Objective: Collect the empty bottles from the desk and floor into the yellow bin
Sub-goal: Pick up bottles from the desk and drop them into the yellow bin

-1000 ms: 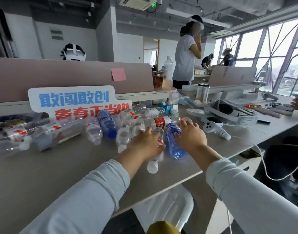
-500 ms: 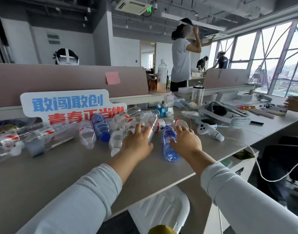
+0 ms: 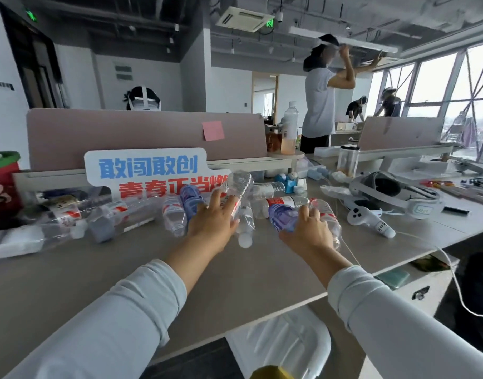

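**Both hands on bottles at the middle of the desk**

I see my left hand (image 3: 210, 225) wrapped around a clear plastic bottle with a red label (image 3: 239, 191), which tilts up and away toward 12 o'clock from the palm, its base raised above the grey desk (image 3: 70, 291). A second clear bottle with a white cap (image 3: 245, 228) hangs just at 3 o'clock of that hand, cap down; I cannot tell whether the fingers clamp it too.

My right hand (image 3: 307, 232) is closed over a blue-tinted plastic bottle (image 3: 281, 217), which pokes out at 10 o'clock of the knuckles, and a clear ribbed bottle (image 3: 328, 217) lies against the hand at 2 o'clock, touching it.

More empty bottles lie on their sides at 9 o'clock of the left hand, the nearest a small clear bottle with a red-and-white label (image 3: 174, 216) and a blue one (image 3: 189, 199) just beside it. A white headset (image 3: 399, 194) and its white controller (image 3: 370, 221) sit at 3 o'clock of the right hand, apart from it. A yellow rim (image 3: 272, 372) shows at 6 o'clock, below the desk edge.
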Demonstrator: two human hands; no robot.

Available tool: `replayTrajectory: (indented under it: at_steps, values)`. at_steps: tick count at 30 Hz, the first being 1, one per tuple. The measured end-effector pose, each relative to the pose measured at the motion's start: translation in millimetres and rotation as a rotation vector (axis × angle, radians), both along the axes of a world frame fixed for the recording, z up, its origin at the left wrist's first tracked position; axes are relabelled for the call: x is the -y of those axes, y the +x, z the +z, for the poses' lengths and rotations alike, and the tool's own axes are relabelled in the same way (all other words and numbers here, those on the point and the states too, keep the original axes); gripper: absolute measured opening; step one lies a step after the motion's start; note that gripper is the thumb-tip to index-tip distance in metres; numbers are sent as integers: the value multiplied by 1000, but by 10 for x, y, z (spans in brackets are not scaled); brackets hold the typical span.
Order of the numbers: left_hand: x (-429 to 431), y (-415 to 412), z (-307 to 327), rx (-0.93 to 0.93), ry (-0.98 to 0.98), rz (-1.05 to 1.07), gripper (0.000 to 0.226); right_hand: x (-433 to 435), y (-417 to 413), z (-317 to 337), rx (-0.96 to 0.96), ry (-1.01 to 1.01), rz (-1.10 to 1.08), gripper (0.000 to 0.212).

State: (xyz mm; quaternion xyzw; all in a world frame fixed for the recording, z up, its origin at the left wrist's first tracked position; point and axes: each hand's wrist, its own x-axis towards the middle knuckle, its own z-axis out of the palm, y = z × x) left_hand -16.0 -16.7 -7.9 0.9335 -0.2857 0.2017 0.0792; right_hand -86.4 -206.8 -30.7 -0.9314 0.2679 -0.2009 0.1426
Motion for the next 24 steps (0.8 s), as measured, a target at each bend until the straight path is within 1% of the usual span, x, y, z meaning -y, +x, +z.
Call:
replayTrajectory:
  at_steps: [2, 6, 9, 12, 13, 16, 19, 24]
  values:
    - [-163, 74, 33, 3, 6, 25, 50, -128, 52, 114, 97, -56, 57, 66]
    - [-601, 165, 126, 41, -41, 97, 51, -499, 245, 270, 295, -181, 218, 64]
    - [-1066, 223, 174, 36, -80, 195, 51, -890, 436, 311, 395, -183, 339, 63]
    - [-1638, 233, 193, 49, -105, 301, 49, -1368, 684, 315, 507, -243, 476, 58]
    - [-1838, 214, 199, 36, -116, 353, 48, -1547, 770, 303, 534, -225, 528, 58]
    - [-2464, 110, 209, 24, -149, 518, 46, -2181, 984, 262, 563, -166, 691, 59]
    - [-3149, -45, 161, 38, -144, 640, 43, -2908, 1110, 205, 588, -153, 853, 57]
    - [-4251, -469, 54, 21, -185, 894, 41, -4192, 1138, 118, 590, -87, 1104, 56]
